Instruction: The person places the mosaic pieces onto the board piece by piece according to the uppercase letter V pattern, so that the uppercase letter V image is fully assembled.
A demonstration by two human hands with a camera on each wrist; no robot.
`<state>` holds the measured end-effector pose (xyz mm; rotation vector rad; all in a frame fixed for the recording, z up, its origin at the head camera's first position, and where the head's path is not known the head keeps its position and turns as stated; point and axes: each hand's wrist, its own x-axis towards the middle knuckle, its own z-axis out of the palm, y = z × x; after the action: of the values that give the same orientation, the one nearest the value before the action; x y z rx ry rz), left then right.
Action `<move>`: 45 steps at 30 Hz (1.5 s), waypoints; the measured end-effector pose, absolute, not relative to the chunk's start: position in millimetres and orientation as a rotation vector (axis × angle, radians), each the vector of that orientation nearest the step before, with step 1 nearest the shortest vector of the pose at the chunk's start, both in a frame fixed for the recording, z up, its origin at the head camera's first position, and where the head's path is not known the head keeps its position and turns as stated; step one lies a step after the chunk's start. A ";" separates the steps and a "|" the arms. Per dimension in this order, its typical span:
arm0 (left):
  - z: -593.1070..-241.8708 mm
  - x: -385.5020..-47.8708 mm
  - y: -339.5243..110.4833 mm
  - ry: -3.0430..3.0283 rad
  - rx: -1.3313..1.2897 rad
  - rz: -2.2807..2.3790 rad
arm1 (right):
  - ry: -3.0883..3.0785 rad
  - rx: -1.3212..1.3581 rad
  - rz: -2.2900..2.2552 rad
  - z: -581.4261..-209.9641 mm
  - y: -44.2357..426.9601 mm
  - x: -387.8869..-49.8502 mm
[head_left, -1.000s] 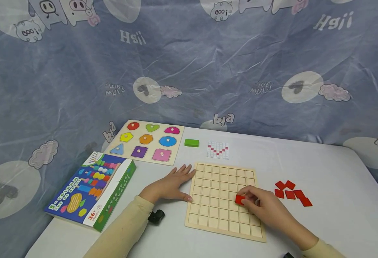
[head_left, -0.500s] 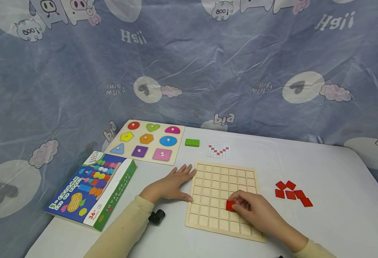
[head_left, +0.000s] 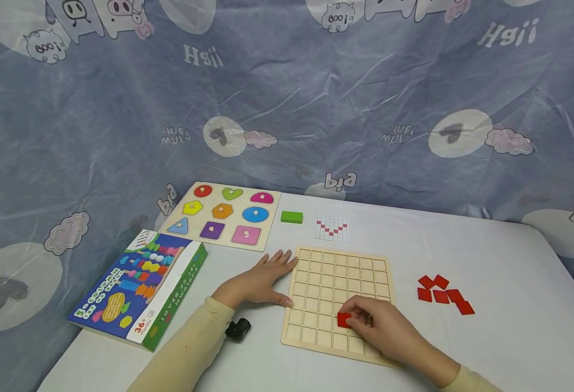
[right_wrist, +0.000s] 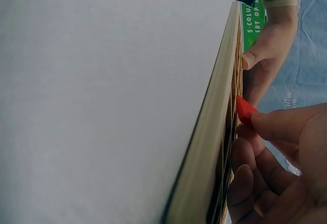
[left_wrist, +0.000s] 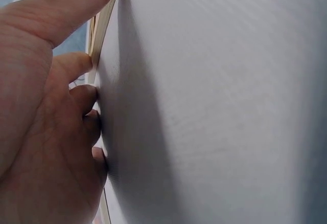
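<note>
Pinches a red tile [head_left: 343, 320] in the right hand [head_left: 382, 329], on or just over the grid board [head_left: 311, 288], lower center of the frame; rests the left hand [head_left: 262, 280], with fingers spread, against the board's left edge. Looks early: shows no tile in visible cells (can't tell beneath the right hand), leaves loose red tiles [head_left: 441, 296] at right. Reads "5-COLUMN" and "36+" on the box [head_left: 137, 288] at left, "Haii" on the backdrop [head_left: 287, 92].
</note>
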<state>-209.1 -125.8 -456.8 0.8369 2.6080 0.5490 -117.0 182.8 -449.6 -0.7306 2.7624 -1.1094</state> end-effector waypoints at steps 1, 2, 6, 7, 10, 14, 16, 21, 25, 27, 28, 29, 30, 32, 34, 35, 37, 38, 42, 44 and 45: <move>-456.9 -208.9 -125.9 2.607 0.837 0.549 | 2.763 -0.730 -1.107 -449.6 182.2 -116.8; -457.0 -208.8 -126.0 2.606 0.839 0.549 | 2.762 -0.737 -1.110 -449.7 181.8 -116.8; -456.4 -208.4 -126.3 2.595 0.842 0.560 | 2.759 -0.720 -1.093 -449.8 180.0 -116.7; -456.1 -208.2 -126.3 2.593 0.842 0.562 | 2.755 -0.719 -1.090 -449.9 179.8 -116.7; -455.0 -208.0 -126.3 2.586 0.839 0.568 | 2.743 -0.717 -1.086 -450.0 178.8 -116.8; -454.4 -208.1 -126.2 2.581 0.834 0.572 | 2.732 -0.742 -1.092 -448.9 177.6 -116.1; -454.5 -208.3 -126.3 2.582 0.834 0.568 | 2.737 -0.760 -1.099 -448.4 177.2 -115.5; -454.3 -208.7 -126.7 2.580 0.838 0.569 | 2.766 -0.804 -1.109 -450.4 177.1 -115.0; -454.3 -208.8 -126.9 2.576 0.839 0.571 | 2.787 -0.780 -1.059 -451.9 176.7 -115.5; -454.3 -208.9 -126.9 2.575 0.841 0.570 | 2.795 -0.768 -1.027 -451.9 176.5 -115.4; -454.6 -209.1 -127.0 2.575 0.841 0.571 | 2.800 -0.767 -1.011 -451.9 176.4 -115.2; -454.6 -209.2 -127.0 2.574 0.841 0.571 | 2.803 -0.768 -1.001 -452.0 176.3 -115.1; -454.5 -209.2 -127.0 2.574 0.841 0.570 | 2.808 -0.771 -0.989 -452.0 176.2 -115.0; -454.5 -209.4 -126.9 2.576 0.842 0.570 | 2.818 -0.790 -0.975 -452.1 176.2 -115.1; -454.6 -209.4 -126.9 2.575 0.840 0.570 | 2.827 -0.807 -0.967 -452.4 176.1 -115.5; -454.4 -209.1 -126.9 2.575 0.839 0.569 | 2.829 -0.814 -0.967 -452.4 176.1 -115.6; -454.4 -208.9 -126.8 2.575 0.842 0.577 | 2.827 -0.821 -0.964 -452.3 176.1 -115.7; -454.4 -208.8 -126.8 2.576 0.843 0.576 | 2.824 -0.821 -0.963 -452.2 176.2 -115.7; -454.1 -208.2 -126.7 2.575 0.848 0.588 | 2.809 -0.805 -0.957 -452.1 176.3 -115.3; -454.0 -208.3 -126.6 2.575 0.845 0.580 | 2.805 -0.803 -0.957 -451.7 176.1 -115.4; -453.9 -208.2 -126.6 2.575 0.844 0.581 | 2.804 -0.801 -0.956 -451.5 176.0 -115.3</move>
<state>-208.2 -126.6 -453.9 0.8435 2.5750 0.5810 -115.3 176.0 -451.5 -0.8010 2.8041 -0.9561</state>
